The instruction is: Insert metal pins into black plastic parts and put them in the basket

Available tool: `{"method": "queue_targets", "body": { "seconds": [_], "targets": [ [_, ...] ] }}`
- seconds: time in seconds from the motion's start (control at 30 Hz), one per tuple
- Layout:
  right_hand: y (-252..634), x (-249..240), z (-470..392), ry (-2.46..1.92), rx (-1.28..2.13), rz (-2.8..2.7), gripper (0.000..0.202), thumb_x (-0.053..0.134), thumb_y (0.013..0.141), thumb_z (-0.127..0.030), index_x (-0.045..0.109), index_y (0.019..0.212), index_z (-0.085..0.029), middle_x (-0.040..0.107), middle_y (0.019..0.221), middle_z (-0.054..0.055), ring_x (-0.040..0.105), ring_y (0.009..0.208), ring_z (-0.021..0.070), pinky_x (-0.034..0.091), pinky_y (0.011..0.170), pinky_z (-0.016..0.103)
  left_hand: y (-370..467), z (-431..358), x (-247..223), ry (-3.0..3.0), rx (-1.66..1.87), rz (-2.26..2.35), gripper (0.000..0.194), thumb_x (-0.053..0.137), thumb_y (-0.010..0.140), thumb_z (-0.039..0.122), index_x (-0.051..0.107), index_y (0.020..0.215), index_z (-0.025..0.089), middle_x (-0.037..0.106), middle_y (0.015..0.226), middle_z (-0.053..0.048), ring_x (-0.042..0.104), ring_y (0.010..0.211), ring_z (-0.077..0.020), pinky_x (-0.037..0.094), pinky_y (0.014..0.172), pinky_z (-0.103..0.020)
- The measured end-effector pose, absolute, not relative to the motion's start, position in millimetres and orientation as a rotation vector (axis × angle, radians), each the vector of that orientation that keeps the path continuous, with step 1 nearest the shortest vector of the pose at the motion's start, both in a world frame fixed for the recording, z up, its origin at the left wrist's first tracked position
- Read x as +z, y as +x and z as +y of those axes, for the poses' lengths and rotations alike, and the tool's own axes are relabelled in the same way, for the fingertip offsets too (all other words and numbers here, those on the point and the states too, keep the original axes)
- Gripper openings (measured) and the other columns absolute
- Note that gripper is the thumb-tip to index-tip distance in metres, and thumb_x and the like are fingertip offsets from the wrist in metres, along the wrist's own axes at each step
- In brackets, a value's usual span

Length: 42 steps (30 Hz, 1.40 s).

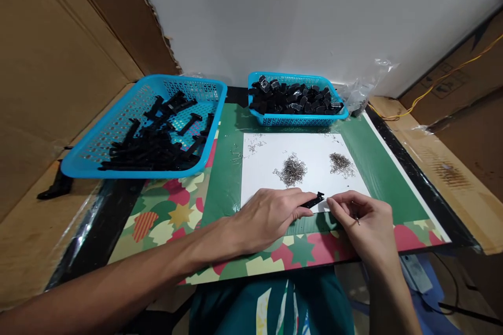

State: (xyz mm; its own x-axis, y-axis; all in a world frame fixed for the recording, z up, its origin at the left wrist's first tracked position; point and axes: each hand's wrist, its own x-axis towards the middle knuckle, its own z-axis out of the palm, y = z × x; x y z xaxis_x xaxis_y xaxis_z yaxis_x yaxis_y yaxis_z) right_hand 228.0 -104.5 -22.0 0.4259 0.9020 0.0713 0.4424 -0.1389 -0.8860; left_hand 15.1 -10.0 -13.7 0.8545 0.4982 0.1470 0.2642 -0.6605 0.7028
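My left hand (273,214) is closed on a black plastic part (315,200), whose notched end sticks out past the fingertips. Just right of that end, my right hand (363,214) has its thumb and index finger pinched together. What sits in the pinch is too small to make out; a thin metal piece (358,220) shows against the curled fingers. Beyond the hands lies a white sheet (257,183) with a pile of small metal springs or clips (293,170) in the middle. A smaller pile of metal pieces (341,164) is at its right.
A blue basket (145,173) at the left holds long black plastic parts. Another blue basket (298,121) at the back holds small black pieces. A clear plastic bag (363,91) stands beside it. Cardboard (58,26) walls the left side; a yellow wire (422,95) runs at the right.
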Motion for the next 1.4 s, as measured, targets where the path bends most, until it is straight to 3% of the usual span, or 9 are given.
{"method": "queue_targets", "body": {
  "seconds": [0.2,0.63,0.77,0.9,1.1,1.27,1.4],
  "targets": [
    [225,-23,-102,-1.83,0.556,-1.194,0.028,0.077,0.084,-0.045,0.08,0.075,-0.019,0.055,0.056,0.0,0.047,0.051,0.0142,0.038,0.049,0.028,16,-10,-10,2.28,0.402,0.564,0.033,0.051,0.112,0.03,0.066,0.141,0.025,0.079,0.121,-0.005,0.076,0.104,-0.0235,0.055,0.081,-0.029],
    [214,-19,-103,-1.874,0.356,-1.289,0.027,0.073,0.087,-0.042,0.072,0.068,-0.024,0.046,0.052,-0.003,0.042,0.05,0.0147,0.033,0.05,0.03,16,-12,-12,2.247,0.447,0.543,0.03,0.052,0.112,0.032,0.068,0.137,0.024,0.08,0.117,-0.005,0.076,0.1,-0.0223,0.054,0.081,-0.029],
    [219,-17,-104,-1.866,0.451,-1.333,0.03,0.073,0.09,-0.046,0.076,0.071,-0.023,0.059,0.055,0.0,0.049,0.051,0.0163,0.037,0.05,0.03,16,-11,-10,2.253,0.429,0.535,0.03,0.052,0.112,0.031,0.068,0.136,0.023,0.079,0.12,-0.006,0.077,0.101,-0.0231,0.053,0.08,-0.03],
    [229,-15,-109,-1.835,0.623,-1.375,0.029,0.07,0.094,-0.048,0.085,0.091,-0.023,0.078,0.077,0.006,0.062,0.06,0.0202,0.046,0.056,0.031,16,-10,-10,2.263,0.417,0.548,0.03,0.05,0.113,0.031,0.069,0.136,0.024,0.08,0.118,-0.005,0.077,0.102,-0.0232,0.053,0.08,-0.029],
    [239,-15,-117,-1.85,0.648,-1.376,0.03,0.069,0.097,-0.048,0.085,0.098,-0.022,0.079,0.088,0.008,0.068,0.074,0.0233,0.049,0.063,0.033,16,-9,-12,2.298,0.438,0.544,0.035,0.049,0.113,0.034,0.064,0.143,0.022,0.078,0.127,-0.006,0.077,0.106,-0.0243,0.053,0.082,-0.03],
    [240,-10,-106,-1.804,0.584,-1.382,0.03,0.066,0.098,-0.046,0.083,0.099,-0.022,0.078,0.088,0.008,0.066,0.074,0.0218,0.049,0.063,0.033,14,-10,-11,2.357,0.478,0.468,0.033,0.052,0.112,0.033,0.068,0.137,0.019,0.079,0.117,-0.007,0.077,0.102,-0.0236,0.055,0.083,-0.03],
    [236,-6,-81,-1.754,0.636,-1.419,0.024,0.069,0.095,-0.042,0.082,0.094,-0.022,0.077,0.086,0.007,0.066,0.072,0.0206,0.049,0.063,0.032,12,-13,-11,2.396,0.607,0.341,0.028,0.057,0.109,0.029,0.074,0.127,0.014,0.079,0.105,-0.008,0.075,0.086,-0.0194,0.054,0.073,-0.027]
  ]
}}
